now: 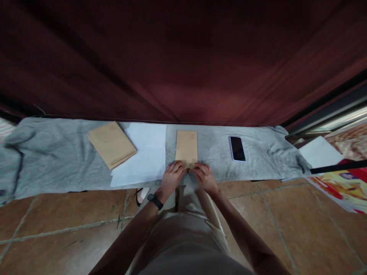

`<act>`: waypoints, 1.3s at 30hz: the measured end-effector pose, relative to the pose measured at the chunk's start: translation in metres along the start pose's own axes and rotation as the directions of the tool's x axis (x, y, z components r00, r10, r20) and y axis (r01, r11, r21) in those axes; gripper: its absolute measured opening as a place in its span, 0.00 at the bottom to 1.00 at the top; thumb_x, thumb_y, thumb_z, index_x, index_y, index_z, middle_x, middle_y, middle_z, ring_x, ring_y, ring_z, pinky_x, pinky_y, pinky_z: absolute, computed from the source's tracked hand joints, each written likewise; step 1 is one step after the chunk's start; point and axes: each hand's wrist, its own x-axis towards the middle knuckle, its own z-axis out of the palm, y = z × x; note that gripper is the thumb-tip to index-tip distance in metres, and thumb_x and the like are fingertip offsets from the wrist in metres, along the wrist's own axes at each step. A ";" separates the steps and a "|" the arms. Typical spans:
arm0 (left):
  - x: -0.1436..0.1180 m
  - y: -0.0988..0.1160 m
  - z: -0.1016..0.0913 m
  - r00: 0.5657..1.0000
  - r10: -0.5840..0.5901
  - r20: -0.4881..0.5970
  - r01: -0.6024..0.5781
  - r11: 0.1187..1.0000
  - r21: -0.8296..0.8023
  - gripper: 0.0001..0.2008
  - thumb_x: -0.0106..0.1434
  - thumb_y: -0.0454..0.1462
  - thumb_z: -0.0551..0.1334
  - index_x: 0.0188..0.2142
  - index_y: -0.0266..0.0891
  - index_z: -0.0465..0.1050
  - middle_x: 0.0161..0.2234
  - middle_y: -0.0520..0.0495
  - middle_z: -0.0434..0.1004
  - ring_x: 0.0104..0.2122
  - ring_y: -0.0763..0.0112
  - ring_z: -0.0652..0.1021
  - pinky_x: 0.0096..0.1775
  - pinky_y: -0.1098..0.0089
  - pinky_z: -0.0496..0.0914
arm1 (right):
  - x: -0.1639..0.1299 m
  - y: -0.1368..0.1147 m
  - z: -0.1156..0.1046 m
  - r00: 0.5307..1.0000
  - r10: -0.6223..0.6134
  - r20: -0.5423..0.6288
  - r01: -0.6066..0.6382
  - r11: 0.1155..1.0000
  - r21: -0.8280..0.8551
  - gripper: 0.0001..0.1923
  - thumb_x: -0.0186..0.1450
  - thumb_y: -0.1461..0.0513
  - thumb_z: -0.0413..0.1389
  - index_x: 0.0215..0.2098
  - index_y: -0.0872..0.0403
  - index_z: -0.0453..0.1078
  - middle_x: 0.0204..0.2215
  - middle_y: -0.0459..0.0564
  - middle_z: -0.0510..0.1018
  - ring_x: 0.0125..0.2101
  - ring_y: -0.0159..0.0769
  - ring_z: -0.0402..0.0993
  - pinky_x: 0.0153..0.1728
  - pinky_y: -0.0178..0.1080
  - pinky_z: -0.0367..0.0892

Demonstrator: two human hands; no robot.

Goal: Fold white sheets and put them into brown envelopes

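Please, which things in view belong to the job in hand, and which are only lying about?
In the job:
envelope, its near edge touched by the left fingers and right fingers
envelope stack, probably
white paper, probably

Apparently just lying about:
phone, right of the envelope
red-and-yellow print, far right

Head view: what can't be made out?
All in the head view:
Near end of the middle envelope: partly covered by the left hand and right hand.
Its reddish marking: too small to read.
Envelope pile count: edges overlap.
White paper: partly under the pile.
Colourful printed sheet: cut by right edge.
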 end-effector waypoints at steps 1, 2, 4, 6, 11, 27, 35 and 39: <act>-0.001 -0.001 0.000 1.000 0.006 0.009 -0.006 1.000 0.011 0.12 0.70 0.34 0.58 0.49 0.43 0.77 0.57 0.41 0.75 0.59 0.55 0.72 0.59 0.53 0.67 | 0.001 0.000 0.000 1.000 -0.010 0.010 0.010 1.000 0.000 0.17 0.73 0.66 0.51 0.55 0.47 0.75 0.57 0.54 0.73 0.57 0.42 0.68 0.58 0.49 0.64; -0.001 -0.001 0.000 1.000 0.013 0.018 -0.014 1.000 0.025 0.11 0.70 0.34 0.58 0.48 0.43 0.77 0.56 0.41 0.75 0.59 0.54 0.72 0.59 0.53 0.68 | 0.001 0.000 -0.001 1.000 -0.017 0.019 0.017 1.000 -0.002 0.17 0.73 0.66 0.50 0.55 0.48 0.75 0.58 0.54 0.73 0.57 0.42 0.69 0.58 0.48 0.64; -0.002 -0.002 0.000 0.999 0.035 0.033 -0.037 0.997 0.061 0.11 0.69 0.33 0.59 0.46 0.44 0.78 0.56 0.40 0.75 0.59 0.53 0.72 0.59 0.53 0.68 | 0.002 0.000 -0.001 0.999 -0.026 0.037 0.026 1.000 -0.013 0.17 0.73 0.66 0.50 0.55 0.48 0.75 0.58 0.54 0.73 0.56 0.43 0.69 0.57 0.48 0.65; -0.002 -0.002 0.001 0.997 0.061 0.041 -0.064 0.994 0.093 0.11 0.68 0.32 0.59 0.46 0.44 0.78 0.56 0.40 0.75 0.60 0.53 0.71 0.59 0.53 0.68 | 0.003 -0.001 0.000 0.999 -0.026 0.043 0.027 0.999 -0.025 0.17 0.73 0.67 0.51 0.55 0.49 0.75 0.58 0.54 0.73 0.56 0.43 0.69 0.56 0.48 0.65; 0.001 -0.002 -0.002 0.995 0.086 0.046 -0.089 0.993 0.075 0.14 0.67 0.29 0.59 0.47 0.43 0.78 0.54 0.40 0.77 0.58 0.55 0.73 0.57 0.53 0.69 | 0.005 0.001 0.003 0.999 -0.013 0.046 0.015 0.999 -0.046 0.17 0.72 0.67 0.51 0.55 0.49 0.75 0.57 0.53 0.75 0.54 0.42 0.71 0.57 0.47 0.65; 0.012 0.001 0.003 0.995 -0.094 -0.028 0.097 0.986 0.133 0.12 0.72 0.36 0.53 0.45 0.40 0.76 0.46 0.39 0.79 0.47 0.53 0.77 0.49 0.56 0.69 | 0.017 0.006 0.015 0.984 0.168 -0.060 -0.166 0.986 0.026 0.12 0.74 0.62 0.49 0.46 0.51 0.75 0.45 0.53 0.77 0.47 0.43 0.72 0.51 0.46 0.67; 0.016 0.003 0.007 0.990 -0.130 -0.062 0.138 0.977 0.164 0.11 0.71 0.36 0.54 0.45 0.40 0.76 0.46 0.40 0.79 0.46 0.54 0.76 0.49 0.56 0.69 | 0.020 0.001 0.020 0.968 0.230 -0.099 -0.233 0.972 -0.017 0.07 0.72 0.63 0.52 0.42 0.52 0.72 0.42 0.53 0.75 0.45 0.43 0.70 0.48 0.44 0.63; 0.004 0.007 0.016 0.997 -0.064 -0.033 0.069 0.985 0.161 0.16 0.69 0.30 0.54 0.51 0.39 0.76 0.53 0.37 0.77 0.53 0.52 0.76 0.55 0.53 0.69 | 0.021 0.000 0.020 0.964 0.236 -0.124 -0.239 0.971 -0.007 0.07 0.72 0.64 0.51 0.43 0.53 0.72 0.42 0.53 0.76 0.45 0.42 0.70 0.47 0.44 0.64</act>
